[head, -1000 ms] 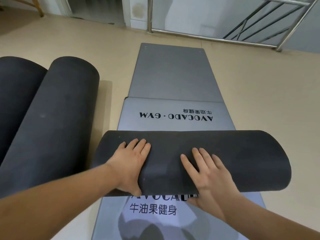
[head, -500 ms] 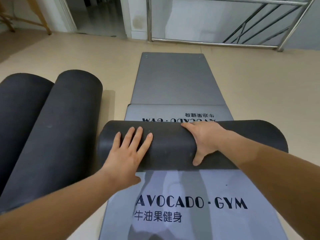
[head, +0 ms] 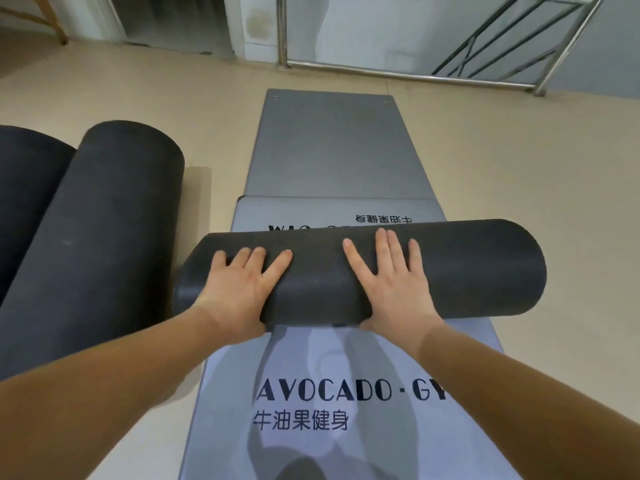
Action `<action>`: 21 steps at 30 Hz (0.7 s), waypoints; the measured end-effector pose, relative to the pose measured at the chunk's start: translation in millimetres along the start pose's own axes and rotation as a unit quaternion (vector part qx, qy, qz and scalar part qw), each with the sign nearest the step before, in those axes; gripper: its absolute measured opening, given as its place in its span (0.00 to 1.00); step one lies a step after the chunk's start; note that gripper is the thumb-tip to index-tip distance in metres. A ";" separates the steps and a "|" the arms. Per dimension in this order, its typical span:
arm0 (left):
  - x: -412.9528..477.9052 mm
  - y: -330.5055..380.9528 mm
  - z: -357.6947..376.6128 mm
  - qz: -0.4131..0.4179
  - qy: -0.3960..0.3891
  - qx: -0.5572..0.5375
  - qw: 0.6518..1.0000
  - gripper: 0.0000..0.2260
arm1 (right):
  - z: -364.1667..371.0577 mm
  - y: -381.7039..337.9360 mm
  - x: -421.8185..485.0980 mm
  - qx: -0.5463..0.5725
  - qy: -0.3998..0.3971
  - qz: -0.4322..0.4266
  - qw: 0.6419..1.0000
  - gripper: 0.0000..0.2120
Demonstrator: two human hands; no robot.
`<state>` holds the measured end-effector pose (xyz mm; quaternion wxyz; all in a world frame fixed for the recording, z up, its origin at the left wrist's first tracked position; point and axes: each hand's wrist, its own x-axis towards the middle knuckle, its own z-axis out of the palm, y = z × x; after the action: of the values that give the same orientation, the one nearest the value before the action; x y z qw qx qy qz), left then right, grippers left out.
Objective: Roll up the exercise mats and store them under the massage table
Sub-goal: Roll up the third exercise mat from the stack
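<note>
A half-rolled exercise mat [head: 467, 271], black on its outside, lies crosswise on a flat grey mat [head: 339, 358] printed "AVOCADO · GYM". My left hand [head: 242, 285] lies flat on the roll's left part, fingers spread over the top and thumb at the near side. My right hand [head: 391, 282] presses the middle of the roll the same way. Just beyond the roll, an upside-down logo shows on a short unrolled stretch [head: 311, 213]. A plain grey mat [head: 332, 147] extends farther away beneath it.
Two thick rolled black mats [head: 104, 237] [head: 24, 188] lie side by side on the beige floor at my left. A steel railing [head: 415, 72] runs along the far wall. A wooden leg [head: 52, 19] stands at the top left, beside a doorway [head: 173, 22].
The roll has moved away from me, uncovering the near "AVOCADO · GYM" print and covering more of the far logo. My right hand shifted from gripping the top to lying flat.
</note>
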<state>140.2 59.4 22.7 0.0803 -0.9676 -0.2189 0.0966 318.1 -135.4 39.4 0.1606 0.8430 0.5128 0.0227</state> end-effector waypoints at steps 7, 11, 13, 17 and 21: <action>-25.1 18.4 -23.9 0.002 -0.023 -0.054 0.998 0.56 | -15.4 35.8 10.7 -0.013 -0.015 -0.082 0.996 0.65; -51.6 21.1 -66.1 0.037 -0.089 -0.112 0.989 0.53 | -57.5 59.4 2.4 0.022 -0.130 -0.144 0.981 0.65; -57.2 14.8 -83.6 0.053 -0.153 -0.173 0.972 0.46 | -74.0 68.2 -1.6 0.061 -0.161 -0.154 0.973 0.65; -36.9 -14.9 -98.7 0.000 -0.287 -0.354 0.890 0.41 | -71.1 81.7 -22.3 0.125 0.000 0.009 0.992 0.69; -28.7 -22.0 -89.7 -0.066 -0.359 -0.488 0.793 0.36 | -12.3 43.6 -58.6 0.584 0.026 0.375 0.720 0.74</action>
<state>125.8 56.3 118.3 -0.4804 -0.7575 -0.3132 0.3120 325.3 -201.9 71.2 -0.3980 0.8923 0.0699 -0.2012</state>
